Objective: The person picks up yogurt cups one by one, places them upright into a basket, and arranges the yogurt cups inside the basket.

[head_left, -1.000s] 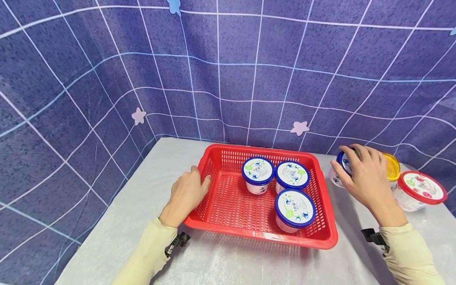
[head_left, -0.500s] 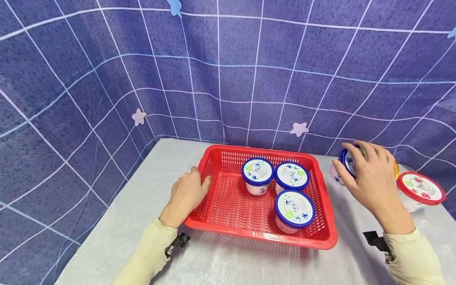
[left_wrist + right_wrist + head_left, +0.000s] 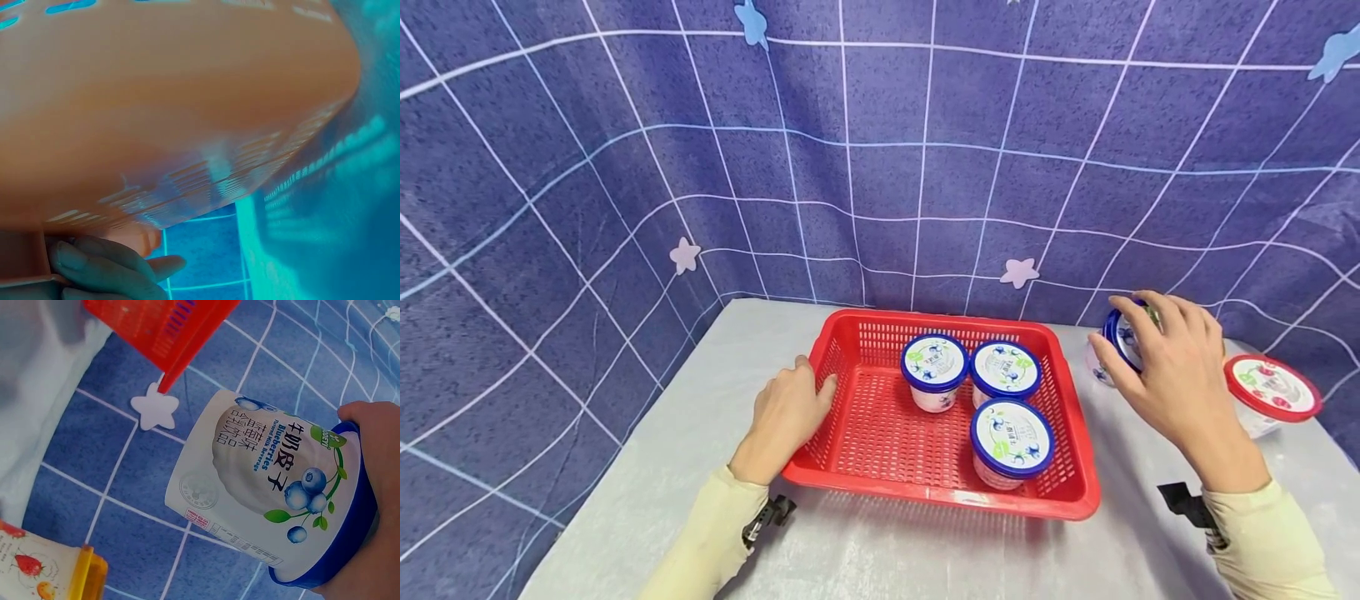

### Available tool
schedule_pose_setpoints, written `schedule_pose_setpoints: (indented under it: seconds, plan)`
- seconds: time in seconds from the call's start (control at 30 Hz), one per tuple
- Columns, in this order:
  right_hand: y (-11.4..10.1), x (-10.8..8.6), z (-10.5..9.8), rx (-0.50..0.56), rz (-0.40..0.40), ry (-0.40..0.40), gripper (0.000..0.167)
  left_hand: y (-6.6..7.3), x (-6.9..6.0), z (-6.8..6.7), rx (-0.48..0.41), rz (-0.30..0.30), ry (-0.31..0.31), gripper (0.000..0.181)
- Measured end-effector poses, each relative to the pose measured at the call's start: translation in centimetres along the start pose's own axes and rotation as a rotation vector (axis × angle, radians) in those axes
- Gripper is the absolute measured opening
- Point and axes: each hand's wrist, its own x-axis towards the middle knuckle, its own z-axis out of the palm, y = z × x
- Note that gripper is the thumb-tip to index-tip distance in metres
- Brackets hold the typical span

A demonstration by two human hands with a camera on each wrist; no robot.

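Observation:
My left hand [image 3: 786,412] grips the left rim of a red perforated plastic basket [image 3: 880,485]; in the left wrist view its fingers [image 3: 106,269] curl under the rim. Inside the basket, toward the right, stand three blueberry milk cups with blue lids: one at the back [image 3: 935,362], one beside it [image 3: 1006,368] and one in front [image 3: 1012,437]. Right of the basket, my right hand [image 3: 1180,383] holds another blueberry milk cup [image 3: 269,487] around its blue-lidded end. That cup is tilted, and in the head view the hand covers part of it.
A red-lidded cup [image 3: 1273,387] stands on the grey table [image 3: 880,550] at the far right. A cup with a yellow lid [image 3: 37,569], mostly hidden behind my right hand in the head view, stands near it. A blue gridded curtain [image 3: 880,183] hangs behind the table.
My right hand has risen a little with the cup, which tilts more, and now hides nearly all of the yellow lid. The left hand keeps its hold; the head view has shifted slightly.

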Motion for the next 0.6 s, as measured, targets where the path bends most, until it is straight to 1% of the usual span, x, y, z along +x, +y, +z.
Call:
schedule_pose_setpoints:
  seconds: [0.23,0.37,0.6]
  plan:
    - [-1.6,0.3,-0.3,0.011,-0.036,-0.019,0.054,-0.3,-0.1,-0.1,-0.004,0.014,0.011,0.047]
    - [-2.4,0.3,-0.6,0.020,-0.046,-0.029,0.054,-0.2,0.0,-0.1,-0.009,0.016,0.010,0.047]
    - [-3.5,0.1,-0.9,0.050,-0.089,-0.011,0.056,-0.1,0.0,0.1,-0.010,0.005,-0.005,0.049]
